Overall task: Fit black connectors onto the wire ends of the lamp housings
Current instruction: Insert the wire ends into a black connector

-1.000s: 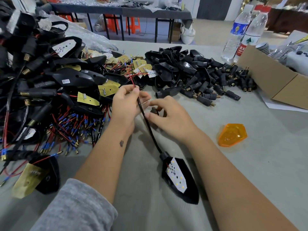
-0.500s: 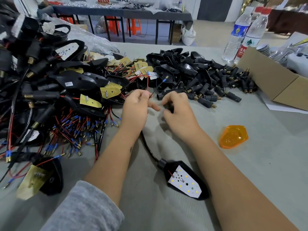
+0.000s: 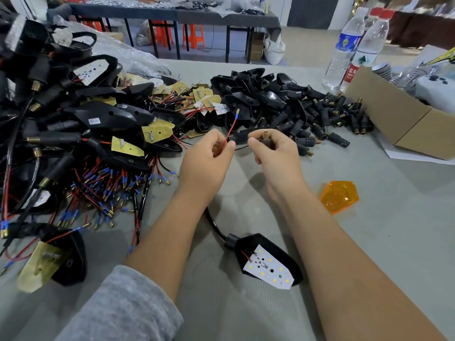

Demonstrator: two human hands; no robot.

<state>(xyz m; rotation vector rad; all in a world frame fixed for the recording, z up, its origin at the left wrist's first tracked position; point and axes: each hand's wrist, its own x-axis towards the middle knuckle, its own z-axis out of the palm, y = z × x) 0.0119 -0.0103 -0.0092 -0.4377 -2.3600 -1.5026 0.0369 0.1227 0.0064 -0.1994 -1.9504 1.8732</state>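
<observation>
We see the black connector (image 3: pixel 267 141) pinched in the right hand (image 3: pixel 275 156), brass threaded tip pointing up, held above the desk (image 3: pixel 394 230) just in front of the loose connector pile (image 3: pixel 327 119). Left hand (image 3: pixel 205 163) pinches the red wire (image 3: pixel 231 127), whose blue-and-brass terminal sticks up past the fingertips. Both hands curled, close together, almost touching. A thin black lead shows between them; we can't tell if the wire has entered the connector.

The black cable (image 3: pixel 214 223) runs from under the left wrist down to the lamp housing (image 3: pixel 268 257), lying on the desk between the forearms, white LED board (image 3: pixel 269 269) facing up.

Left of the hands: big heap of housings (image 3: pixel 103 114) with yellow boards, red wires with blue terminals fanned out in front. One more housing (image 3: pixel 61 259) sits near the left sleeve (image 3: pixel 128 306). Behind the hands: pile of empty black shells (image 3: pixel 248 92). Right of the right forearm: orange lens (image 3: pixel 339 196). Far right: cardboard box (image 3: pixel 394 119), two water bottles (image 3: pixel 354 45) behind it.
</observation>
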